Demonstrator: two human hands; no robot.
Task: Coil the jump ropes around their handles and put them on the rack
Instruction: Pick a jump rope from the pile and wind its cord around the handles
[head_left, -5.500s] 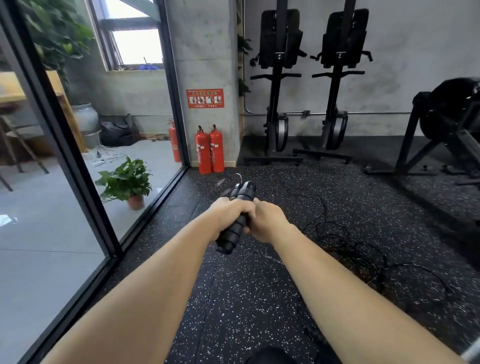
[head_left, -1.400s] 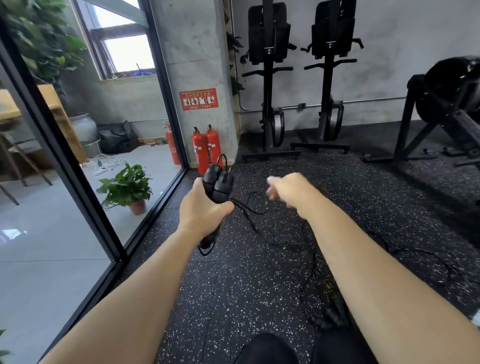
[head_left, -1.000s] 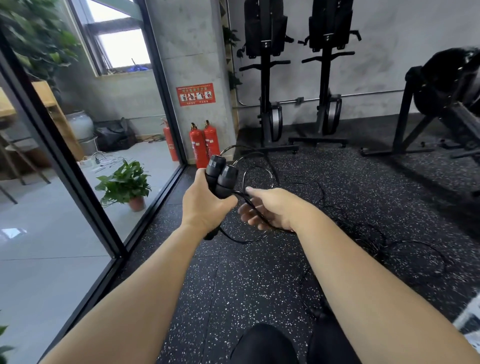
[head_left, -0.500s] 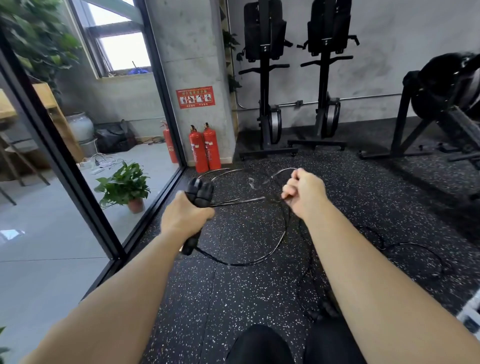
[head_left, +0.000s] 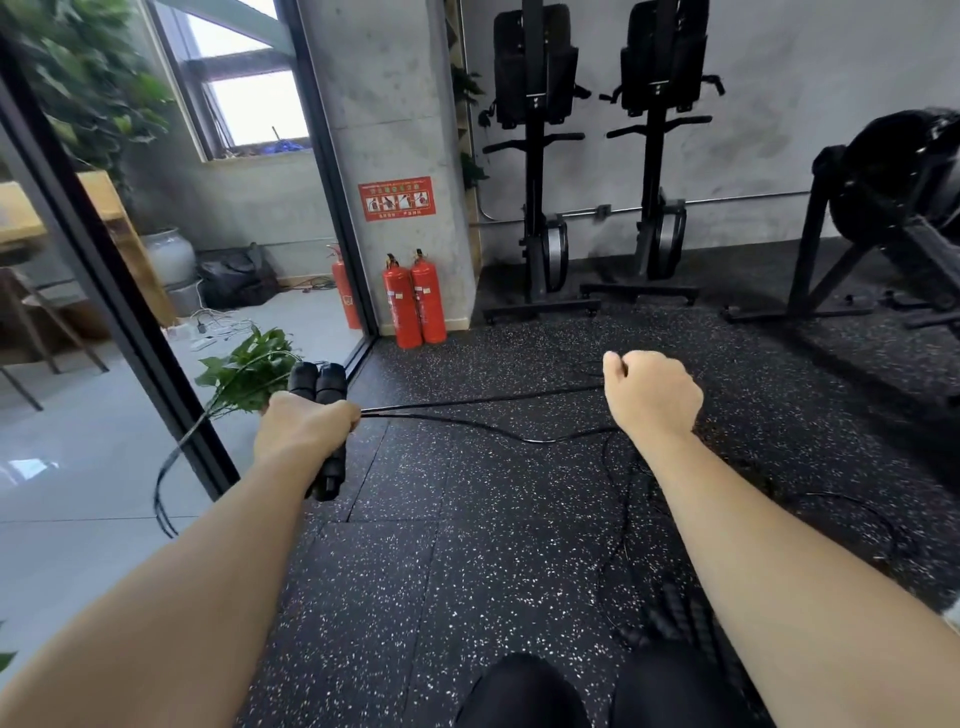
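Jump rope (head_left: 483, 427): thin black cord, light and limp, likely springy and prone to tangling. Both handles (head_left: 323, 410) are clamped side by side in the left hand (head_left: 304, 432), the sound place to hold. The right hand (head_left: 649, 395) is fisted, apparently on the cord, though the fingers hide the contact. More cord (head_left: 639, 525) lies loose on the speckled rubber floor (head_left: 415, 561). Gym room; no rack identifiable.
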